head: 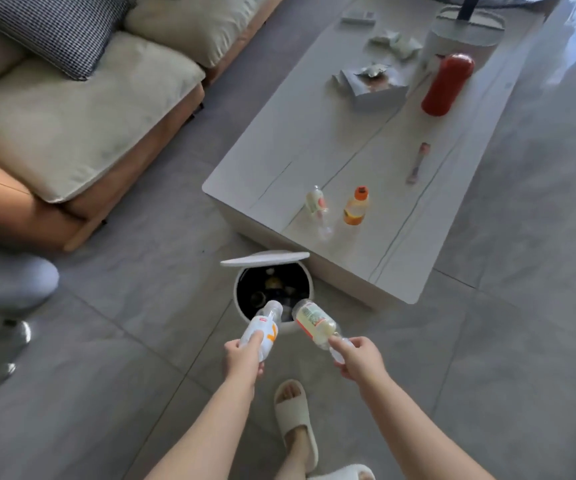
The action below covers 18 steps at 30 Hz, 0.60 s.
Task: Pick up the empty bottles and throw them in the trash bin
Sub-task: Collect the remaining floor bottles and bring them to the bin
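Left hand point(245, 358): grip closed around the base of the white-and-orange bottle point(262, 332); long axis runs forward from the grip, neck over the near rim of the trash bin point(241, 299).
Right hand point(357, 358): grip closed on the narrow end of the yellow-labelled bottle point(314, 320), which slants forward-left from the grip toward the same opening, lid up.
Both look equally near release.
Beyond the grips, on the surface point(279, 174): clear bottle point(317, 206), orange-capped bottle point(356, 206), both uncollected.

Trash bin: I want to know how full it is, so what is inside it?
The trash bin, lid raised, has a dark lining with a few dim shapes, likely discarded bottles. The two bottles held over its near rim cover that part, and the bottom is too dark to read.
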Tool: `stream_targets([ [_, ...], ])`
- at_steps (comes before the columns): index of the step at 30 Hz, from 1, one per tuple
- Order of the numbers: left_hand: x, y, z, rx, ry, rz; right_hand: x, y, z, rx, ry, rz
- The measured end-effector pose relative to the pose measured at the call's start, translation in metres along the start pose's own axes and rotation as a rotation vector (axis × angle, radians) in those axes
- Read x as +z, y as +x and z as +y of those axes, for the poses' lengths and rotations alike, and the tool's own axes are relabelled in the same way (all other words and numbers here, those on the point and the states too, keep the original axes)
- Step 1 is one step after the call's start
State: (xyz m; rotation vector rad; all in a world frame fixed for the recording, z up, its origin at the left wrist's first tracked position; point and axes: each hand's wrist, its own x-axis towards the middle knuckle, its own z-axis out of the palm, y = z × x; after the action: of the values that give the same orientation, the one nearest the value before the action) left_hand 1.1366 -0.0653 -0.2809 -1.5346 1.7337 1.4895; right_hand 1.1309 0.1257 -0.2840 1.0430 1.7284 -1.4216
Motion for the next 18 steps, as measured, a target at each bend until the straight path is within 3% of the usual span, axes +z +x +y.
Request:
stream_targets([
  [18, 0.018, 0.137, 0.034, -0.161, -0.101, -0.086, 0.12, 0.115, -0.065, 0.154, -0.084, 0.053],
])
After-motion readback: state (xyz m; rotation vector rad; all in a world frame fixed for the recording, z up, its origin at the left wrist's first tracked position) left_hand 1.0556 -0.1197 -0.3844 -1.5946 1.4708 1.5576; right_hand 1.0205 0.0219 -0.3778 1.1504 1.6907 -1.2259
